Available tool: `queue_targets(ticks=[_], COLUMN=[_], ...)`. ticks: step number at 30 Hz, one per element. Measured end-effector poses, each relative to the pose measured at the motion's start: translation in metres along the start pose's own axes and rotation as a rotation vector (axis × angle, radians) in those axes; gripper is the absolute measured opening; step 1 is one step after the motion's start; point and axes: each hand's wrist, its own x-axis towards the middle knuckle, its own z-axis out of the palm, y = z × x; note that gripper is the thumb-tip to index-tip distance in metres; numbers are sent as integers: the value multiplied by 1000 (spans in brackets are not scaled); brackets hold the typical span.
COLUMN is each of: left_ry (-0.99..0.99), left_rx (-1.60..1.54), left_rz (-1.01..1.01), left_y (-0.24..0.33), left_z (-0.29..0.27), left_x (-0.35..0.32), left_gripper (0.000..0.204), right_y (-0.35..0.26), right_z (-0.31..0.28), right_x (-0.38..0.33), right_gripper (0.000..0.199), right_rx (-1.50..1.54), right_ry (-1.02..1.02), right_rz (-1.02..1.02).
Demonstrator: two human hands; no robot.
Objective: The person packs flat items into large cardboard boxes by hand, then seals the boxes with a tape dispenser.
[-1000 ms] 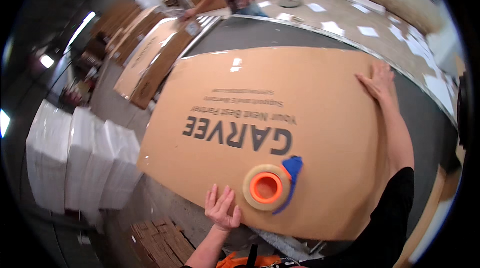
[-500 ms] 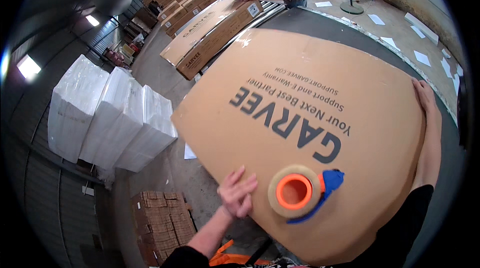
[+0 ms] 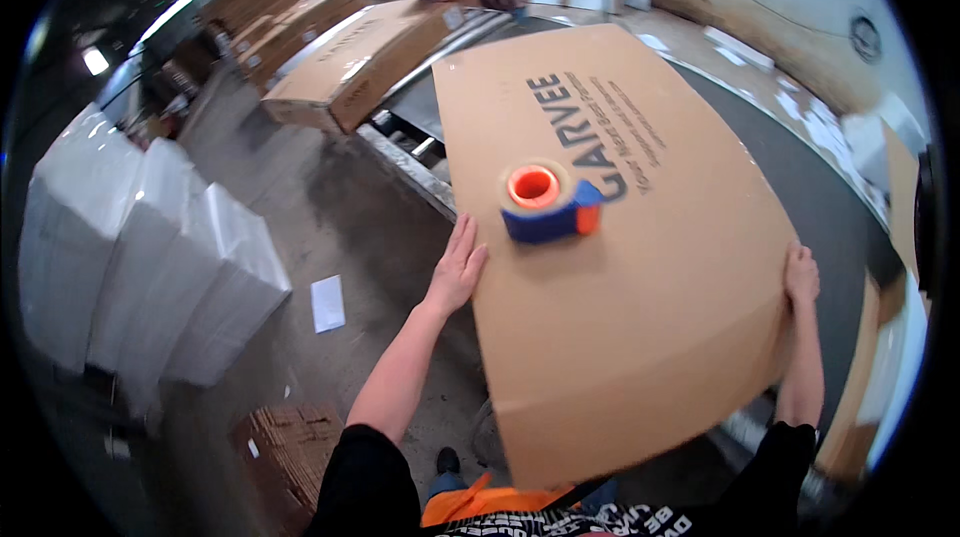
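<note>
We note the cardboard box [image 3: 640,267] fills the span between our left hand [image 3: 458,267] and right hand [image 3: 800,277], pressed to its edges. A tape dispenser [image 3: 545,205] sits on top, bare board around it. Left: open floor, then white stacked bundles [image 3: 140,257]. Metal rail [image 3: 410,169] and brown cartons [image 3: 355,62] block ahead-left.
</note>
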Motion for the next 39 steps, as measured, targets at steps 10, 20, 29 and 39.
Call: queue_targets(ticks=[10,20,29,39], left_ry=[-362,-524,-858,-682], left_rx=[-574,942,729,729], left_rz=[-279,578,821,664], left_y=[-163,-52,7,60], left_z=[-206,-204,-98,-35], left_x=[-24,-15,7,-37], left_gripper=[66,100,133,106], right_y=[-111,-141,-114,-83], right_z=[35,53,64,43], right_x=[-396,-463,-391,-359], right_gripper=[35,61,41,36], right_rx=[144,234,447,708], right_ry=[429,925,958,749], right_rz=[75,-166,-423,-81])
